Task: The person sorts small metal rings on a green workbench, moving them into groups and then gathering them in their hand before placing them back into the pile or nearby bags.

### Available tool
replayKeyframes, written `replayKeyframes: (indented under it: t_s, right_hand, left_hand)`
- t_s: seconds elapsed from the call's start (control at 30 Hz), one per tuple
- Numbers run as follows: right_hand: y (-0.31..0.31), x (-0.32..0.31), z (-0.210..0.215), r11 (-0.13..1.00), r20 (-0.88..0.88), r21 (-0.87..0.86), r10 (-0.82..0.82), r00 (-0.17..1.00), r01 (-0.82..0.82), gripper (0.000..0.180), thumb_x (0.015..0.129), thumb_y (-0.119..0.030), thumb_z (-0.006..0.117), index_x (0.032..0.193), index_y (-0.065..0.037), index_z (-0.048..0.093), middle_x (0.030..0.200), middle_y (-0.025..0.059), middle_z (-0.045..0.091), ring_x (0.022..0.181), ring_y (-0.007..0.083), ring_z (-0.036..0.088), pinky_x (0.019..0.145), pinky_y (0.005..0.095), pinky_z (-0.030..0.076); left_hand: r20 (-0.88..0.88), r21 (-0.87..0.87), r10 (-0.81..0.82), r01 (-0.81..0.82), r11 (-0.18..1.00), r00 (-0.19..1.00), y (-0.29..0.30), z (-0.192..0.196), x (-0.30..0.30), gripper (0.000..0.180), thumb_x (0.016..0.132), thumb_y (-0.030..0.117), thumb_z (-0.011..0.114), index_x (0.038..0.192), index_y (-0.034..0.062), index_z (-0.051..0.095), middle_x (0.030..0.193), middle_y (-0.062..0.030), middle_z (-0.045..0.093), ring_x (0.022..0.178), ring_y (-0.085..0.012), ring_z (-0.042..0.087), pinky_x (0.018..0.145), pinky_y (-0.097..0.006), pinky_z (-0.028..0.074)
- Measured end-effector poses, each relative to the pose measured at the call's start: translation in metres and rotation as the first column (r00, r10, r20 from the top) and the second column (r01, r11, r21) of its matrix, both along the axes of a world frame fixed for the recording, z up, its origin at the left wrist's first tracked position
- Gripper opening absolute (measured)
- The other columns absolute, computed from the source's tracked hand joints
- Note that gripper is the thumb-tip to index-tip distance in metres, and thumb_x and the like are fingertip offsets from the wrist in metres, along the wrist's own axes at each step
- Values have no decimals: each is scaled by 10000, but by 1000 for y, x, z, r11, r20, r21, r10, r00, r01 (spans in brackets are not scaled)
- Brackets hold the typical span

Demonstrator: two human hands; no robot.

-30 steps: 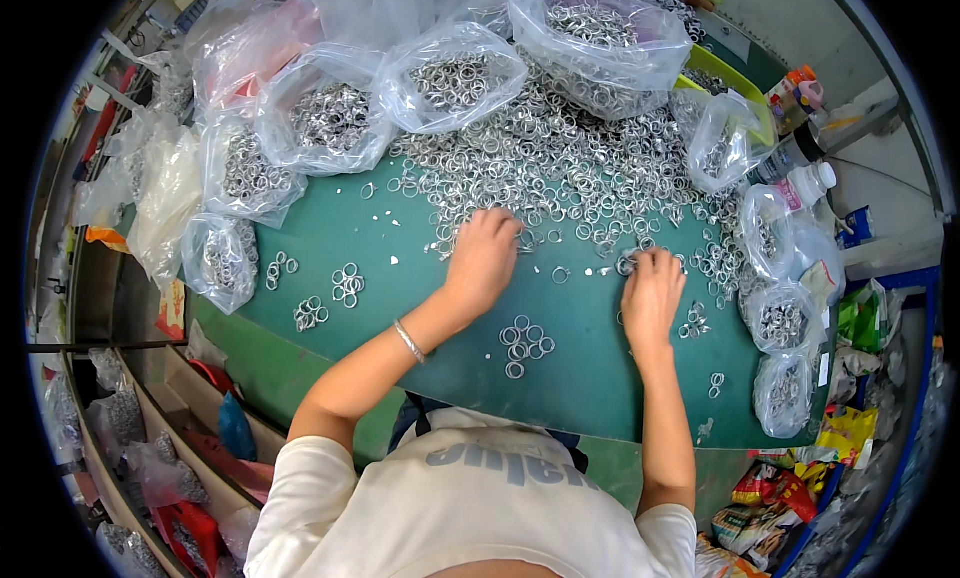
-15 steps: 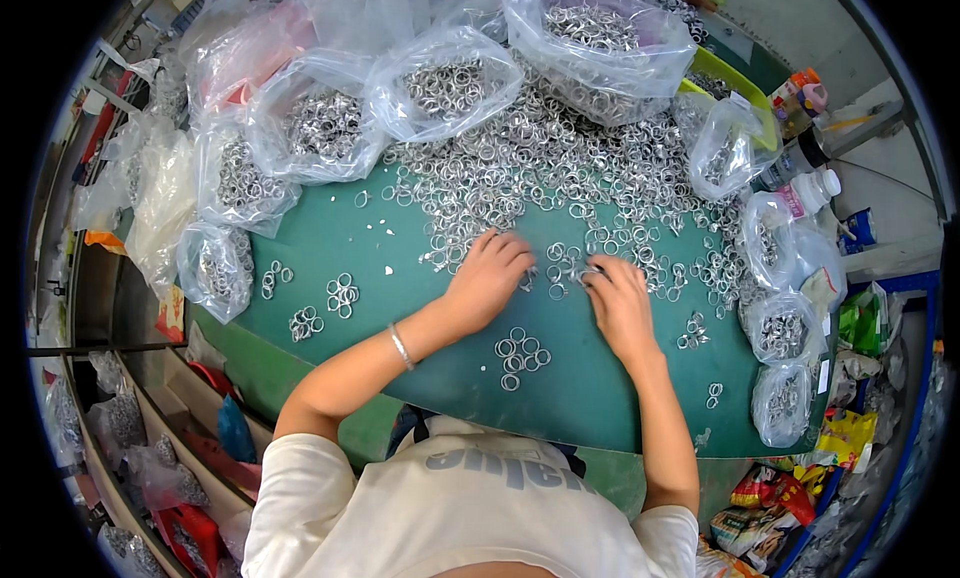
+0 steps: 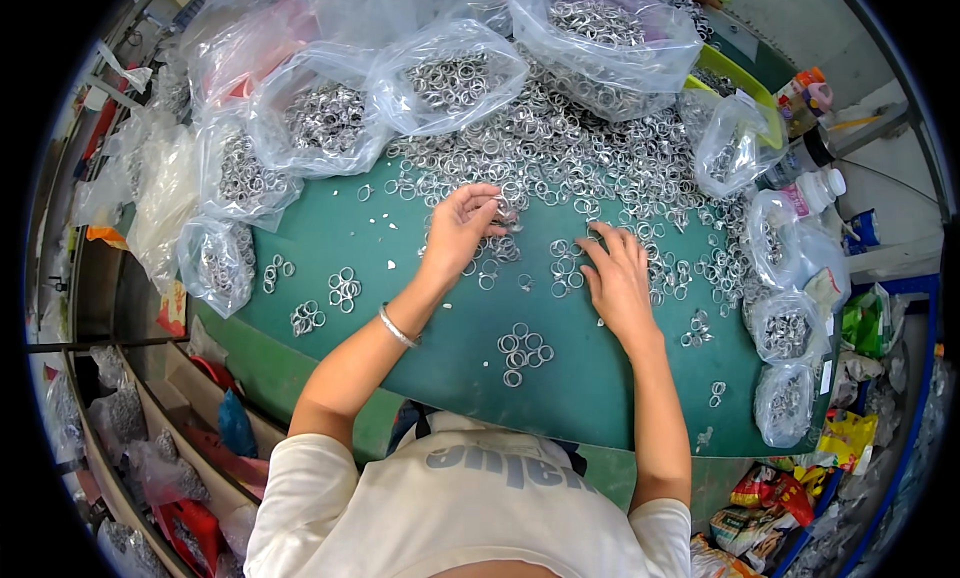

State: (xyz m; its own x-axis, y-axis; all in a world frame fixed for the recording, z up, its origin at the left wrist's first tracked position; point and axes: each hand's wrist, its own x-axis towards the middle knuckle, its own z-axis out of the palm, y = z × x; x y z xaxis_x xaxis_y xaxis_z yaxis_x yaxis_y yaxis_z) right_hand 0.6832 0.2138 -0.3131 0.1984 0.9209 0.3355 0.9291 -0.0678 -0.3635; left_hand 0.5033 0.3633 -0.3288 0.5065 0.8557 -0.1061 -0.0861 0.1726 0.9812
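Note:
A heap of silver-coloured metal rings [image 3: 560, 158] spreads over the green tabletop [image 3: 430, 388]. At its near edge is my left hand [image 3: 462, 236], with curved fingers apart from the thumb and rings touching the fingertips. I cannot make out any ring held firmly. My right hand [image 3: 620, 283] lies low over the table, fingers bent and spread. Its fingertips are beside a small cluster of rings [image 3: 566, 268]. Nearer to me, between my forearms, lies a separate group of rings [image 3: 524, 353]. A bracelet [image 3: 398, 328] circles my left wrist.
Clear plastic bags of rings [image 3: 325, 118] line the back and left, with more bags [image 3: 785, 333] at the right edge. A yellow-green bin [image 3: 750, 83] and a white-capped bottle [image 3: 815, 190] stand at the back right. Small ring groups [image 3: 343, 290] lie left.
My left hand has moved left and farther from me, and its fingers have spread from a closer curl. My right hand has shifted slightly left and stays near the small cluster.

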Motion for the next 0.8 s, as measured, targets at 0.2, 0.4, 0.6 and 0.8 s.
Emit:
replayKeyframes:
  t_s: [0.2, 0.4, 0.6, 0.8]
  right_hand:
    - [-8, 8, -3, 980, 8, 0, -201, 980, 201, 247, 745, -29, 646, 989, -64, 623, 1075, 79, 554, 1068, 276, 478, 905, 407, 353]
    - [-6, -13, -6, 998, -41, -8, 63, 997, -63, 140, 752, -39, 634, 891, -30, 615, 975, 84, 558, 969, 267, 501, 868, 401, 359]
    - [-17, 2, -5, 967, 207, 3, -249, 946, 253, 88, 770, -49, 627, 854, -25, 620, 958, 101, 559, 967, 280, 498, 857, 408, 360]
    - [-8, -11, -2, 996, -24, 22, -91, 996, 91, 146, 764, -47, 651, 906, -33, 621, 993, 101, 568, 946, 278, 514, 819, 393, 375]
  left_hand:
    - [-234, 732, 145, 76, 678, 961, -21, 5, -14, 344, 815, -43, 605, 1150, 17, 562, 1160, -115, 564, 1040, -262, 572, 855, -354, 501]
    - [-615, 703, -46, 574, 420, 787, -55, 0, 10, 248, 783, 74, 661, 1026, 58, 614, 1060, -89, 562, 1010, -254, 515, 840, -352, 397]
    - [-619, 678, -72, 579, 452, 782, -55, 3, 14, 174, 766, 56, 669, 929, 46, 609, 1034, -77, 573, 977, -259, 537, 819, -361, 418]
    - [-393, 458, -197, 377, 805, 898, -68, 13, -35, 159, 797, -17, 648, 940, -3, 580, 921, -75, 636, 863, -214, 631, 736, -305, 500]
